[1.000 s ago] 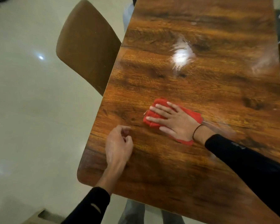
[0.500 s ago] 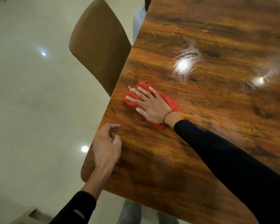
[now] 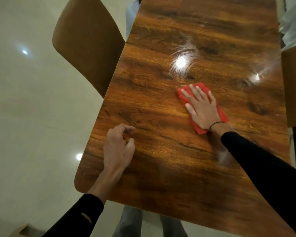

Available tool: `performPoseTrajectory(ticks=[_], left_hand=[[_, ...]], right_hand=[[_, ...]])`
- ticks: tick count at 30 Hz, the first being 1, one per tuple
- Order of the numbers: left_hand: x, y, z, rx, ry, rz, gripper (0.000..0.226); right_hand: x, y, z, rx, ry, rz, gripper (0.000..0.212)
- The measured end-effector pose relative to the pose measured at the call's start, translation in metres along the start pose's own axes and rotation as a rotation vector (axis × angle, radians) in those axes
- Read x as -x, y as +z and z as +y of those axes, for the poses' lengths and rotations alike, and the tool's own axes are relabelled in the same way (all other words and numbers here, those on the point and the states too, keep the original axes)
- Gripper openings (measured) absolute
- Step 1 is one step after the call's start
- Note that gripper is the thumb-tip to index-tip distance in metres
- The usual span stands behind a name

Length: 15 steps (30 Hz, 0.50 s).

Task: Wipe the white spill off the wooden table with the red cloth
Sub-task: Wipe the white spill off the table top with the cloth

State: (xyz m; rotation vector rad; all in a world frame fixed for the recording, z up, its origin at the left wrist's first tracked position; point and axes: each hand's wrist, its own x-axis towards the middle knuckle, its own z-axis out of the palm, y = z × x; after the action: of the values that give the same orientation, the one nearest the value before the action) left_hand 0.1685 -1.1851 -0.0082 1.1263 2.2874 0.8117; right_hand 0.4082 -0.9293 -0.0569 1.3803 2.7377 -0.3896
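The red cloth (image 3: pixel 186 94), folded into a flat pad, is lying on the wooden table (image 3: pixel 152 108) near its middle, partly covered. The white spill (image 3: pixel 184 60) is showing as thin curved smears just beyond the cloth, and fainter streaks are lying toward the right edge.

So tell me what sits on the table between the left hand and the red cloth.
Nothing: in the head view only bare wood of the table separates the left hand from the cloth.

Glossy pale floor (image 3: pixel 32 117) with ceiling-light reflections, a brown chair (image 3: pixel 87 43) tucked at the table's left edge
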Motion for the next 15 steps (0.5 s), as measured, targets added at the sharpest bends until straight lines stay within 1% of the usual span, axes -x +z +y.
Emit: performPoseTrajectory(ticks=[3, 7, 9, 11, 12, 15], left_hand=[[0.0, 0.014, 0.008, -0.031, 0.083, -0.073, 0.036], [0.001, 0.043, 0.028, -0.04, 0.132, -0.101, 0.031], [0.0, 0.058, 0.042, -0.025, 0.174, -0.102, 0.026], [-0.005, 0.071, 0.055, -0.034, 0.216, -0.091, 0.024], [-0.007, 0.078, 0.06, -0.047, 0.232, -0.079, 0.023], [-0.015, 0.096, 0.07, -0.081, 0.287, -0.059, 0.023]], right_hand=[[0.017, -0.002, 0.017, -0.063, 0.264, 0.068, 0.062], [0.042, 0.005, 0.002, -0.126, 0.707, 0.166, 0.063], [0.045, 0.012, -0.016, -0.168, 0.805, 0.204, 0.064], [0.047, 0.019, -0.032, -0.169, 0.777, 0.215, 0.065], [0.051, 0.022, -0.039, -0.151, 0.712, 0.211, 0.066], [0.08, 0.037, -0.048, -0.067, 0.393, 0.197, 0.065]])
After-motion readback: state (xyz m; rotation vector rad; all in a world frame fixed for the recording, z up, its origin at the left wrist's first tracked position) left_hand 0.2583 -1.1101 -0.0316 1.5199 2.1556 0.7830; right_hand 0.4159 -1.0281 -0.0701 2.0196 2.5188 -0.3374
